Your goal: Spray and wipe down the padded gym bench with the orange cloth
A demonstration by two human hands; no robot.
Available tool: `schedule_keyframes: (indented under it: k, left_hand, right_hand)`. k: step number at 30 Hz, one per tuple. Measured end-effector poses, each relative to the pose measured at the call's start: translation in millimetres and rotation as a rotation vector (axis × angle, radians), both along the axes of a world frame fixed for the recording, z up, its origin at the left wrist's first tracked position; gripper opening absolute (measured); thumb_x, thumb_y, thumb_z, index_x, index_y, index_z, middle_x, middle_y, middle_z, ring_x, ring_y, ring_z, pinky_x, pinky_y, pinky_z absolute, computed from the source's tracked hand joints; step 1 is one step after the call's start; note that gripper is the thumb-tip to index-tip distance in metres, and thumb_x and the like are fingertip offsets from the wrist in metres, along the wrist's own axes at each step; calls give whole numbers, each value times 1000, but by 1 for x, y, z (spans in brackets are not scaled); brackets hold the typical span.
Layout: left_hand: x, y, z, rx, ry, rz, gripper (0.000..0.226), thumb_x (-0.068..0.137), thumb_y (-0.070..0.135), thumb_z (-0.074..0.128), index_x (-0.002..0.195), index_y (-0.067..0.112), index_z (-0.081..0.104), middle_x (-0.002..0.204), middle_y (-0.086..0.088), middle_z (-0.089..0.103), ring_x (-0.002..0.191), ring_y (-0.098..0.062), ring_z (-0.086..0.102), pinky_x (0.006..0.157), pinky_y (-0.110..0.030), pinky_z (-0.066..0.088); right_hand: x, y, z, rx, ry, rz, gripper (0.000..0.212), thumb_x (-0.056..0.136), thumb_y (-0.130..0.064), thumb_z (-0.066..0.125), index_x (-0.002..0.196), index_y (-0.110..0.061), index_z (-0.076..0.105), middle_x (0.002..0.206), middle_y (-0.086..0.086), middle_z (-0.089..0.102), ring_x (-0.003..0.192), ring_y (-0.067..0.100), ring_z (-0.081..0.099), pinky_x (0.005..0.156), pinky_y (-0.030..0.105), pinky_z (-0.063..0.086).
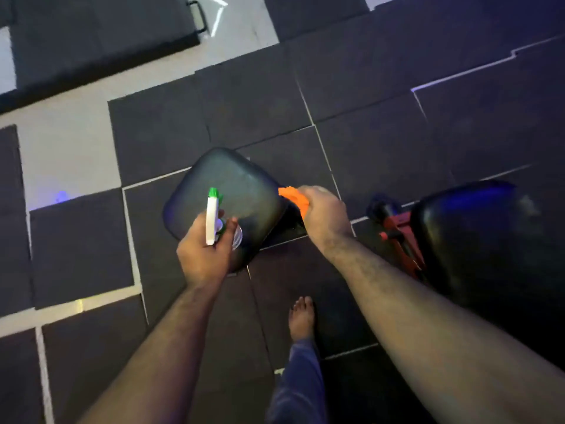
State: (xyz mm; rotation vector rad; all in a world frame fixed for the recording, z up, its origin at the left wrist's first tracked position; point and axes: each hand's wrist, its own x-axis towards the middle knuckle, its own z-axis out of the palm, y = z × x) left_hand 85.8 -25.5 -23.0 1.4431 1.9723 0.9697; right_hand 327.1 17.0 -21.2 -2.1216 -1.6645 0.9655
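A black padded bench seat pad (238, 185) sits at the centre, seen from above. My left hand (203, 252) grips a white spray bottle (211, 218) with a green nozzle, held over the pad's near edge and pointing away from me. At the pad's right edge my right hand (324, 215) is closed on the orange cloth (295, 198), which pokes out to the left and touches the pad's side. A second black pad (477, 240) of the bench lies to the right, joined by a red frame (400, 234).
Dark rubber floor tiles (382, 142) cover most of the floor, with pale gaps between them. A black folded mat (101, 35) with a handle lies at the top left. My bare foot (302, 316) stands just below the bench.
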Motion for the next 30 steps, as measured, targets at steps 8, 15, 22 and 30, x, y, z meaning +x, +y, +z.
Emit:
schedule_keyframes:
  k: [8, 15, 22, 30]
  left_hand:
    - [-74, 34, -11, 11, -12, 226, 32, 90, 56, 77, 114, 39, 66, 90, 41, 66, 79, 13, 64, 75, -8, 47]
    - [-84, 58, -34, 2, -66, 257, 29, 92, 49, 82, 112, 31, 73, 88, 21, 72, 80, 6, 65, 79, -29, 57]
    - [-84, 75, -51, -95, -96, 234, 34, 91, 52, 81, 117, 32, 69, 96, 14, 72, 86, -10, 69, 85, -33, 59]
    - [-92, 63, -59, -491, 143, 158, 58, 87, 64, 78, 130, 31, 56, 90, 22, 63, 85, -7, 68, 78, -30, 45]
  right_hand:
    - [-102, 58, -49, 67, -189, 492, 46, 92, -2, 53, 135, -17, 62, 135, 8, 66, 123, 35, 61, 100, 47, 47]
    - [-114, 5, -115, -132, -338, 770, 68, 108, -37, 44, 169, -22, 18, 179, 10, 5, 165, 34, 2, 133, 52, 4]
    - [-126, -2, -116, -160, -285, 743, 72, 107, -31, 45, 170, -14, 14, 179, 11, 4, 165, 31, 4, 134, 46, 8]
    - [-123, 6, -97, -234, -282, 756, 79, 107, -43, 48, 171, -18, 8, 180, 6, -2, 166, 24, 1, 134, 44, 8]
